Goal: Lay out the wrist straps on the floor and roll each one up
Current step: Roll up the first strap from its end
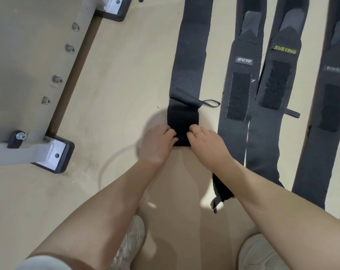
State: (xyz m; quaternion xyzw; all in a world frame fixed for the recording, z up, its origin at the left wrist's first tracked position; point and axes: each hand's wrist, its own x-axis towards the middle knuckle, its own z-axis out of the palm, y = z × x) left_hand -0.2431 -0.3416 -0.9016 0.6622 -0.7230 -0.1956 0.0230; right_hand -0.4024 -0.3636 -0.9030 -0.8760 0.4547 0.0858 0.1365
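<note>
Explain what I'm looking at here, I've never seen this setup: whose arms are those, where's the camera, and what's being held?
There is no machine: a person wears the camera on their head, looking down at their own arms and shoes. Four black wrist straps lie side by side on the floor. The left hand and right hand both pinch the folded near end of the leftmost strap, starting its roll. The other three straps, one labelled XUEYING, lie flat and untouched. A grey metal frame stands at left.
</note>
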